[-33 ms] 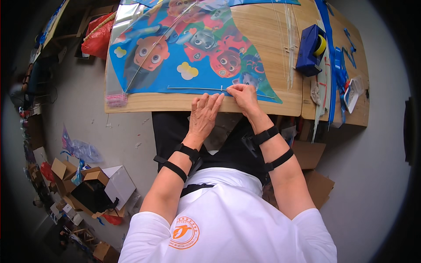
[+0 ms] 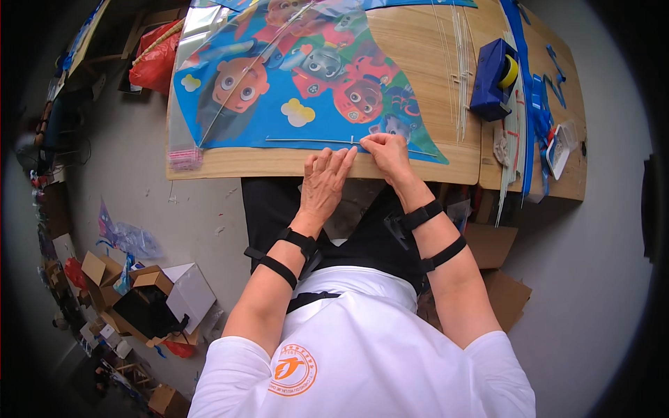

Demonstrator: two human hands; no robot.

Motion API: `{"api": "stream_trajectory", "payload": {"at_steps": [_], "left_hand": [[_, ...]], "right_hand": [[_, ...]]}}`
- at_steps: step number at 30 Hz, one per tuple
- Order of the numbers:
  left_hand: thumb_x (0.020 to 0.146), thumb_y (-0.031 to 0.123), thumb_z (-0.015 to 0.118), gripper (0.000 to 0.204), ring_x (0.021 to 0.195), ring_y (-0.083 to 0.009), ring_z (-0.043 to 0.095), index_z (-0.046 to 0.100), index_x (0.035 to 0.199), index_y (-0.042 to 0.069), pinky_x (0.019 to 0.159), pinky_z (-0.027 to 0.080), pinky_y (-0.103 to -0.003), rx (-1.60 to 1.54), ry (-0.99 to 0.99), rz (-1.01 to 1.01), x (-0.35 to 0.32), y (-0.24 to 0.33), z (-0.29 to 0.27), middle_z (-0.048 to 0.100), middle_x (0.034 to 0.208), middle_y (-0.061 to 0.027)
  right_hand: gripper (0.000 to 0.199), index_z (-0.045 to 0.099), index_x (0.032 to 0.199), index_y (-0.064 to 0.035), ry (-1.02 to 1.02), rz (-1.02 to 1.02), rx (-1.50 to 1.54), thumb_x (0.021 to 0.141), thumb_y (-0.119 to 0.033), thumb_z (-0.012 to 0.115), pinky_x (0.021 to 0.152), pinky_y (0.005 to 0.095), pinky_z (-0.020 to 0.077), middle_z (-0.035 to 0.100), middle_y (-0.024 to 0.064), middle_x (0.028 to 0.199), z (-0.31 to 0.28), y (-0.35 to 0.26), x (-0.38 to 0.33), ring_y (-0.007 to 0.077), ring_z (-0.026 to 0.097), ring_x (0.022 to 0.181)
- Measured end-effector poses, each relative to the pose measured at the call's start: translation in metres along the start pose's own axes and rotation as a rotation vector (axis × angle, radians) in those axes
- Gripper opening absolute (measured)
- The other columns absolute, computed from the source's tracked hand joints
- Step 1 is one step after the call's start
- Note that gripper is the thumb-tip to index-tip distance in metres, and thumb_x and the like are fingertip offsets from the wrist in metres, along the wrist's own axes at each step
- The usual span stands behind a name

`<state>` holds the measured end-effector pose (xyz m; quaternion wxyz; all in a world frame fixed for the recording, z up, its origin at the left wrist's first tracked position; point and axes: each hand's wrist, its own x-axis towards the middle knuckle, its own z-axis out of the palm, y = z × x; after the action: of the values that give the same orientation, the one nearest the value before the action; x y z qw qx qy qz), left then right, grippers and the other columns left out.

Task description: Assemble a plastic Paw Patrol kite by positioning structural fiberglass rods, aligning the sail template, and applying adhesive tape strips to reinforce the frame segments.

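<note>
As we look down on the wooden worktable (image 2: 404, 31), taking our right hand (image 2: 387, 155) as the dial's centre, the cartoon-printed blue kite sail (image 2: 279, 90) spreads chiefly from nine to twelve o'clock. Thumb and forefinger of this hand are pinched on a thin white rod (image 2: 306, 140) along the sail's near margin, just beside a small white clip (image 2: 352, 140). At eight o'clock our left hand (image 2: 324, 182) lies palm down, fingers released and extended, their tips at the sail's edge. A diagonal spar (image 2: 247, 70) crosses the sail at ten o'clock. Between one and two we note loose thin rods (image 2: 461, 76); beyond them, a blue tape dispenser (image 2: 488, 83); at three, a white tray (image 2: 559, 155); at nine, a pink-marked clear packet (image 2: 185, 160).
</note>
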<state>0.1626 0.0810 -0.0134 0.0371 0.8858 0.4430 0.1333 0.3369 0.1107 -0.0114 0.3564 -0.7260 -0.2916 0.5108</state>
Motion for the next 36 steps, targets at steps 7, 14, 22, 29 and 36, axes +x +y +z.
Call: {"api": "stream_trajectory", "payload": {"at_steps": [7, 14, 22, 29, 36], "left_hand": [[0.079, 0.005, 0.058, 0.069, 0.120, -0.0198, 0.045, 0.043, 0.145, 0.018, 0.102, 0.028, -0.039, 0.058, -0.019, 0.029, -0.001, 0.001, 0.002, 0.049, 0.129, 0.0004], [0.081, 0.008, 0.059, 0.068, 0.131, -0.0223, 0.038, 0.039, 0.145, 0.018, 0.110, 0.023, -0.041, 0.071, 0.022, -0.080, -0.005, -0.003, 0.012, 0.039, 0.145, -0.0020], [0.081, 0.007, 0.058, 0.064, 0.134, -0.0253, 0.035, 0.042, 0.142, 0.016, 0.113, 0.020, -0.045, 0.088, 0.012, -0.071, -0.001, 0.001, 0.008, 0.039, 0.145, -0.0035], [0.078, 0.008, 0.059, 0.055, 0.127, -0.0243, 0.039, 0.049, 0.132, 0.016, 0.107, 0.025, -0.043, 0.079, 0.002, -0.049, -0.001, 0.002, 0.008, 0.044, 0.134, -0.0040], [0.077, 0.007, 0.060, 0.052, 0.126, -0.0236, 0.040, 0.049, 0.128, 0.016, 0.106, 0.026, -0.043, 0.061, -0.008, -0.063, -0.001, 0.003, 0.007, 0.045, 0.132, -0.0037]], "right_hand": [[0.015, 0.073, 0.089, 0.0014, 0.009, -0.040, -0.033, 0.082, -0.012, 0.075, 0.049, 0.0225, 0.0365, 0.062, -0.0007, 0.069, 0.001, 0.006, 0.004, 0.0047, 0.049, 0.056], [0.018, 0.076, 0.084, -0.0010, 0.050, -0.056, -0.063, 0.076, -0.017, 0.076, 0.056, 0.0276, 0.0468, 0.069, 0.0036, 0.068, 0.003, 0.010, 0.003, 0.0087, 0.058, 0.060], [0.016, 0.075, 0.085, -0.0017, 0.042, -0.084, -0.025, 0.078, -0.016, 0.075, 0.049, 0.0258, 0.0404, 0.059, -0.0007, 0.059, 0.001, 0.005, -0.003, 0.0064, 0.051, 0.054], [0.017, 0.074, 0.085, -0.0008, 0.038, -0.082, -0.003, 0.079, -0.016, 0.076, 0.049, 0.0252, 0.0396, 0.058, -0.0012, 0.059, -0.001, 0.004, -0.005, 0.0059, 0.051, 0.054], [0.017, 0.074, 0.085, 0.0017, -0.026, -0.040, 0.081, 0.080, -0.015, 0.074, 0.051, 0.0240, 0.0406, 0.063, 0.0005, 0.065, -0.008, -0.010, -0.014, 0.0061, 0.052, 0.056]]}}
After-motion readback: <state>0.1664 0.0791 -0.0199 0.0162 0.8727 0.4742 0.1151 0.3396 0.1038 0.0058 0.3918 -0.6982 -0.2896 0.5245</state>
